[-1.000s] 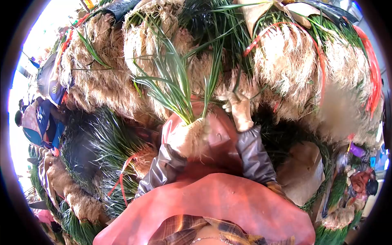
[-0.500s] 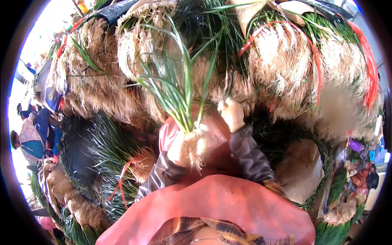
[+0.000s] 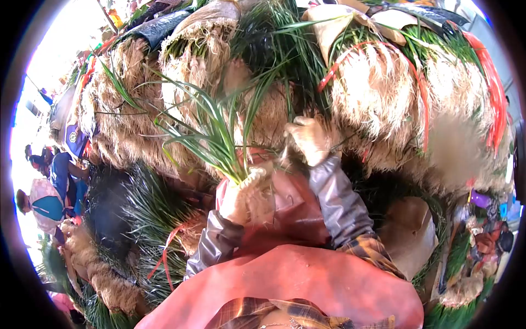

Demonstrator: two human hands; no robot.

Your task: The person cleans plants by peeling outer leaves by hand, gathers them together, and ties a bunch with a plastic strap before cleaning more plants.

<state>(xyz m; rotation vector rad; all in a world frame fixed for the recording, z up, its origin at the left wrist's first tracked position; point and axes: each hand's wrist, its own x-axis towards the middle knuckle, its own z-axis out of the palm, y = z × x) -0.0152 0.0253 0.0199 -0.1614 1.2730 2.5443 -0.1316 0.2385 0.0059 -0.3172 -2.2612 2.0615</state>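
My left hand (image 3: 236, 200) is closed round the root end of a bunch of green leafy plants (image 3: 219, 137), whose leaves fan up and to the left. Pale roots hang down beside the fingers, over the red apron (image 3: 285, 274). To the right, my right hand (image 3: 310, 138) is raised in front of the piled bundles, its fingers curled together; thin strands show near the fingertips, too blurred to make out. Behind it hang the pale roots of a large bundle (image 3: 378, 88) tied with red ribbon.
A red-tied bundle (image 3: 189, 233) lies at left beside dark leaves. Brown sheet material (image 3: 408, 236) lies at right. More root bundles (image 3: 123, 104) are stacked across the back. A person (image 3: 46, 203) is at the far left and red clothing (image 3: 487, 244) at the far right.
My left hand has shifted slightly left with the bunch, whose leaves now lean further left. My right hand has risen a little from half a second ago, with its fingers curled.
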